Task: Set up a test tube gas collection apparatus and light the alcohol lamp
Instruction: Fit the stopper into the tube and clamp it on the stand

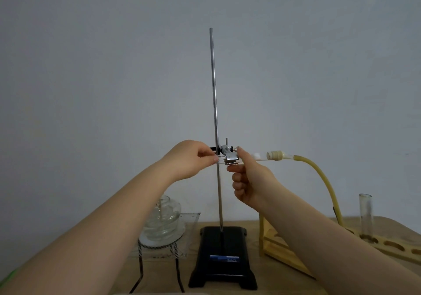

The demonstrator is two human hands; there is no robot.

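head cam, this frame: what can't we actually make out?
- Closed end of the test tube: hidden behind the left hand.
- Clamp screw: covered by the right hand fingertips; tightness unreadable.
- Alcohol lamp wick and cap: blocked by the left forearm.
- Far end of the rubber hose: disappears behind the right forearm.
- Label on the stand base: too small to read.
- Wooden rack: cut off by the right edge.

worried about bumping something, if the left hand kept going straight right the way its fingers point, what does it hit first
Most likely the metal clamp on the stand rod; the left hand already pinches the test tube just beside it.
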